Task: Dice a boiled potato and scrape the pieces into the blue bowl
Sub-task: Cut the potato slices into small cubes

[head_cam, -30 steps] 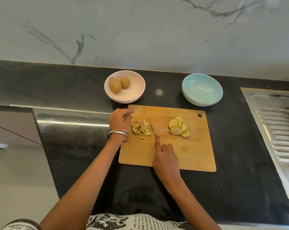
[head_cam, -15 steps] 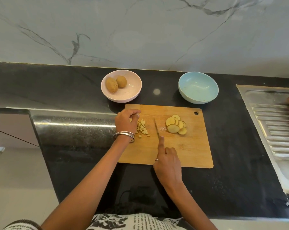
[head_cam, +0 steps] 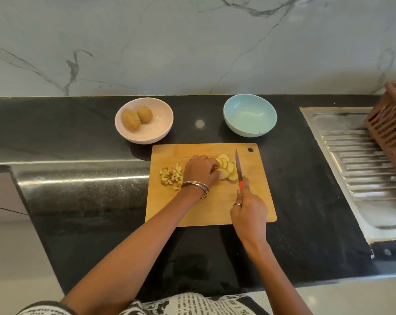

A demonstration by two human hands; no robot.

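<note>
Red-handled knife (head_cam: pixel 238 167) gripped by right hand (head_cam: pixel 249 212); left hand (head_cam: pixel 200 170) pinches potato slices (head_cam: pixel 226 170).

The potato slices (head_cam: pixel 226 169) are round, pale yellow with thin brown skin, and they lie overlapping in a small heap on the far right part of the board (head_cam: pixel 256 201). The dice (head_cam: pixel 171 176) (small yellow cubes, some with skin) form a loose pile near the left edge of the board, well apart from the slices. The blue bowl (head_cam: pixel 249 114) stands upright on the counter just behind the board, and only a few tiny specks are inside it.
</note>
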